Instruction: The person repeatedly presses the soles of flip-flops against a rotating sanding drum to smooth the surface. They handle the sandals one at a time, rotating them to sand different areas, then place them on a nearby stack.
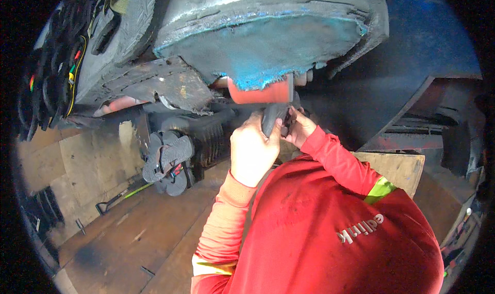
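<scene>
My left hand [252, 150] is closed around a dark grey curved rubber-like piece [272, 116] and holds it up against a red cylinder [258, 94]. That cylinder sits under a large grey slab with a blue-stained, ragged edge [268, 41]. On the other side of the piece is my right hand [300, 129], its fingers gripping the same piece from the right. Both hands meet just below the cylinder. My red sleeves and red shirt [330, 232] fill the lower right and hide what lies beneath them.
A pair of dark sandals [167, 161] lies on a black ribbed block to the left of my hands. Torn tyre pieces [129, 31] and coloured cables [73, 72] hang at upper left. A green-handled tool [124, 195] lies on the wooden floor. A wooden board [399, 167] is at right.
</scene>
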Action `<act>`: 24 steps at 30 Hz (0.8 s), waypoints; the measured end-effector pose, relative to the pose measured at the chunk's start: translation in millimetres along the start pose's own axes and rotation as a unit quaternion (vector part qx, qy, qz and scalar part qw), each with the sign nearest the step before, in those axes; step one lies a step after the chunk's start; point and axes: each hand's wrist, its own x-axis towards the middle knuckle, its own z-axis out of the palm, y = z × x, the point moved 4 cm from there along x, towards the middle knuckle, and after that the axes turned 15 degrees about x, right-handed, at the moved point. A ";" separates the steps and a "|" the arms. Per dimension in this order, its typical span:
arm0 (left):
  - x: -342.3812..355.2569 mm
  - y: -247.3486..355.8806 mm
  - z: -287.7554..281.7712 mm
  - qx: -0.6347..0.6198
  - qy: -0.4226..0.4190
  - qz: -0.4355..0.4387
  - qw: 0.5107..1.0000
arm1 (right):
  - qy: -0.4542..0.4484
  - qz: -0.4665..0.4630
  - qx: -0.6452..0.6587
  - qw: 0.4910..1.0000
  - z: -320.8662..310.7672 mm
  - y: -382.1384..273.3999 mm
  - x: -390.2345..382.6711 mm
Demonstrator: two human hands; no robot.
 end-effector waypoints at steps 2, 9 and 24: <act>1.8 -3.3 1.9 -0.012 0.017 0.015 1.000 | 0.050 -0.014 -0.016 0.999 2.2 -5.4 -3.5; -22.7 -5.0 -32.4 -0.097 -0.010 -0.086 0.992 | 0.039 0.043 -0.074 0.996 40.9 11.2 -12.0; -90.2 3.8 -61.7 -0.056 0.014 -0.055 0.997 | -0.033 0.013 -0.093 0.995 80.7 19.8 -46.4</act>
